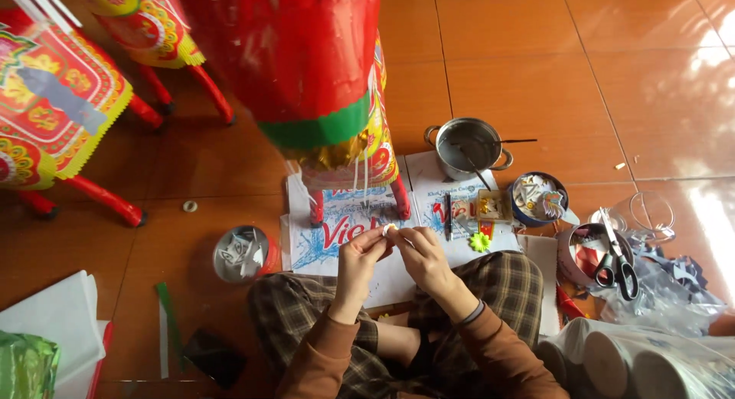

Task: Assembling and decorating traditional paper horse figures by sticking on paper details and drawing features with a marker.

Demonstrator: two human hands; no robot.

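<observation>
Pinched between the fingertips of the left hand and right hand, a small white paper piece is held at frame centre, above printed sheets and below a red paper figure.

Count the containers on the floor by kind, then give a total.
Metal pot with handles: 1
Round tins: 2, one red-sided and one blue-sided
Small square box: 1
Clear plastic cup lying on its side: 1
Total: 5
</observation>
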